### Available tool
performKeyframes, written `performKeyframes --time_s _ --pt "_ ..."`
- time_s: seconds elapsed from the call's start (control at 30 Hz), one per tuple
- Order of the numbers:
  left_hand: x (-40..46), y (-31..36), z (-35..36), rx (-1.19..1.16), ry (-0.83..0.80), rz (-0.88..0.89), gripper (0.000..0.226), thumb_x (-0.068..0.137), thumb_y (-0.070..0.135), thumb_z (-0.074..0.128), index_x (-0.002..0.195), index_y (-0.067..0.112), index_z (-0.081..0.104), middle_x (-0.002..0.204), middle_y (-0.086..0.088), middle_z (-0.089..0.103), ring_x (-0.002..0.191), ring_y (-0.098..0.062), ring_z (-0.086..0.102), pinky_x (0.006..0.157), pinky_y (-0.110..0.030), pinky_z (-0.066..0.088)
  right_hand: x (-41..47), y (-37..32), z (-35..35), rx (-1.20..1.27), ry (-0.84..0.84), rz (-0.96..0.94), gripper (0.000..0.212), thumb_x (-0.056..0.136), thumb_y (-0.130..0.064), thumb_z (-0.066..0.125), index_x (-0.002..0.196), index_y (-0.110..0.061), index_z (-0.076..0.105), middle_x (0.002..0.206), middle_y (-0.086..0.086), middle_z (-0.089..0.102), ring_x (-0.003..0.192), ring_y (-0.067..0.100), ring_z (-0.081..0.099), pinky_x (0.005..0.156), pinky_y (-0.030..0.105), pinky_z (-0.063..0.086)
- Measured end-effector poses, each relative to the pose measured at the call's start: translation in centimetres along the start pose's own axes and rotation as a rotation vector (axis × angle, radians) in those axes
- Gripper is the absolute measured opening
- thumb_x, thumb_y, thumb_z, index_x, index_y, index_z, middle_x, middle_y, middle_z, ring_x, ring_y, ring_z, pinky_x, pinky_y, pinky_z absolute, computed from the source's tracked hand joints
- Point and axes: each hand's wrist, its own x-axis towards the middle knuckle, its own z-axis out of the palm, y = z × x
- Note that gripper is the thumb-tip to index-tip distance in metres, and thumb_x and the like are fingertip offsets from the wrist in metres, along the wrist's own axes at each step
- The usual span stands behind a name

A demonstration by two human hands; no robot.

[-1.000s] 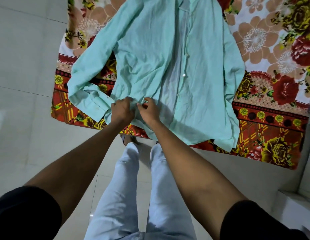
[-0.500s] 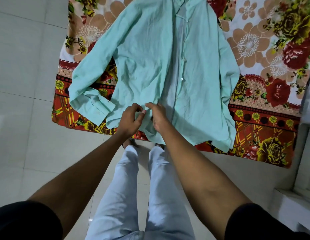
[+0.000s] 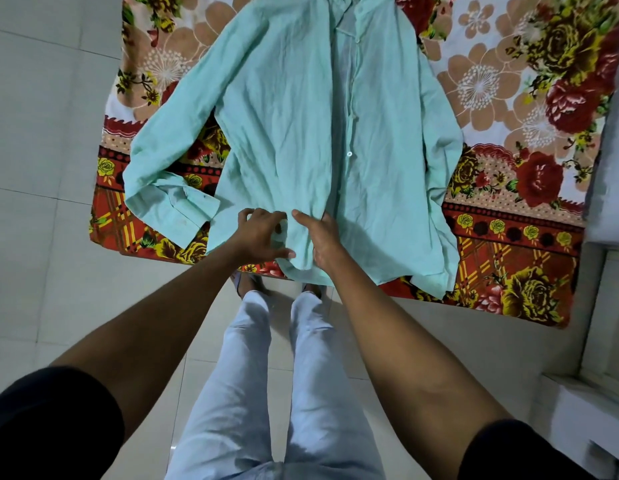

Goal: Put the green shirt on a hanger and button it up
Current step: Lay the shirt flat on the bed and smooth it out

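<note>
The pale green shirt (image 3: 301,109) lies face up on a flowered bedsheet (image 3: 508,98), collar far from me, hem at the bed's near edge. Its front placket runs up the middle with a white button (image 3: 349,153) showing. One sleeve is folded back at the left with its cuff (image 3: 176,206) near the hem. My left hand (image 3: 263,233) and my right hand (image 3: 318,237) pinch the fabric at the bottom of the front, close together, just above the hem. No hanger is visible; the collar is cut off by the top edge.
The bed's edge (image 3: 197,252) runs across in front of my legs (image 3: 276,375) in light trousers. Pale floor tiles (image 3: 41,168) spread to the left. A white ledge or step (image 3: 585,410) sits at the lower right.
Both hands stay at the bottom of the shirt front but have shifted their grip: the fingers have spread slightly along the hem. The shirt itself lies as before.
</note>
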Motion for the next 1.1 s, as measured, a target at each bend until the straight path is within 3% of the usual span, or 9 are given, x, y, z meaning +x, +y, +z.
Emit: performKeyframes --time_s 0.07,0.13,0.4,0.53,0.63,0.7,0.9,1.0,1.1 --pt "0.2 -0.1 -0.2 0.058 0.06 0.03 0.023 0.09 0.027 0.07 0.11 0.016 0.069 0.1 -0.003 0.072 0.11 -0.031 0.059 0.105 -0.046 0.024 0.0 -0.1 -0.3 0.011 0.023 0.001 0.045 0.078 -0.003 0.084 0.121 -0.003 0.07 0.111 0.013 0.078 0.103 0.033 0.075 0.092 0.046 0.061" --pt "0.2 -0.4 -0.2 0.079 0.116 0.0 0.009 0.088 0.011 0.064 0.092 0.015 0.071 0.089 -0.005 0.072 0.099 -0.032 0.062 0.098 -0.044 0.027 0.1 -0.2 -0.5 0.059 0.054 0.016 0.051 0.071 -0.003 0.087 0.119 -0.001 0.071 0.111 0.014 0.078 0.104 0.035 0.075 0.095 0.048 0.06" --pt "-1.6 -1.2 -0.6 0.382 -0.071 -0.161 0.016 0.079 0.014 0.065 0.095 0.016 0.066 0.099 -0.007 0.065 0.106 -0.032 0.056 0.099 -0.047 0.031 -0.3 -0.5 -1.7 -0.02 0.097 -0.069 0.049 0.077 0.002 0.083 0.124 -0.002 0.069 0.119 0.012 0.076 0.104 0.028 0.074 0.086 0.035 0.062" --pt "-1.2 -0.4 0.3 0.258 0.054 -0.103 0.074 0.073 0.043 0.077 0.135 0.014 0.049 0.123 -0.013 0.055 0.116 -0.037 0.053 0.096 -0.05 0.035 -0.4 0.4 -2.0 -0.23 0.141 -0.064 0.047 0.078 -0.005 0.083 0.122 -0.005 0.068 0.116 0.008 0.075 0.098 0.024 0.072 0.082 0.032 0.06" --pt "-0.5 1.2 0.9 0.28 0.087 -0.004 0.11 0.061 0.069 0.08 0.148 0.016 0.039 0.135 -0.012 0.05 0.122 -0.036 0.048 0.099 -0.051 0.037 -0.7 0.9 -1.6 -0.283 0.112 -0.084 0.038 0.084 -0.015 0.081 0.119 -0.008 0.07 0.111 0.004 0.076 0.097 0.021 0.071 0.083 0.031 0.056" --pt "0.1 1.9 1.5 0.335 0.043 -0.019 0.103 0.066 0.069 0.077 0.146 0.016 0.041 0.134 -0.011 0.052 0.123 -0.035 0.048 0.1 -0.05 0.036 -1.1 0.8 -1.2 -0.275 0.093 -0.101 0.032 0.093 -0.027 0.073 0.119 -0.007 0.07 0.112 0.006 0.075 0.099 0.02 0.07 0.085 0.031 0.052" --pt "0.6 2.8 1.7 0.142 0.223 0.03 0.02 0.097 0.027 0.059 0.107 0.011 0.066 0.103 -0.012 0.068 0.104 -0.038 0.059 0.09 -0.045 0.034 -1.6 0.2 -0.3 -0.159 0.08 0.009 0.052 0.104 -0.052 0.049 0.128 -0.01 0.067 0.124 0.006 0.073 0.111 0.021 0.068 0.105 0.039 0.052" --pt "0.3 3.2 1.6 -0.049 0.215 0.037 0.023 0.095 0.027 0.059 0.113 0.013 0.059 0.108 -0.005 0.071 0.107 -0.034 0.061 0.092 -0.045 0.035 -2.0 0.6 -0.4 -0.169 0.039 -0.024 0.036 0.107 -0.034 0.052 0.124 -0.008 0.07 0.123 0.01 0.073 0.115 0.024 0.068 0.104 0.037 0.053" --pt "0.0 4.0 1.7 -0.247 0.118 -0.029 0.054 0.087 0.031 0.069 0.132 0.013 0.046 0.121 -0.005 0.071 0.114 -0.027 0.064 0.098 -0.047 0.04 -2.2 0.9 -0.7 -0.137 0.0 -0.106 0.018 0.103 -0.012 0.057 0.109 -0.009 0.074 0.109 0.01 0.075 0.104 0.023 0.07 0.101 0.04 0.055"
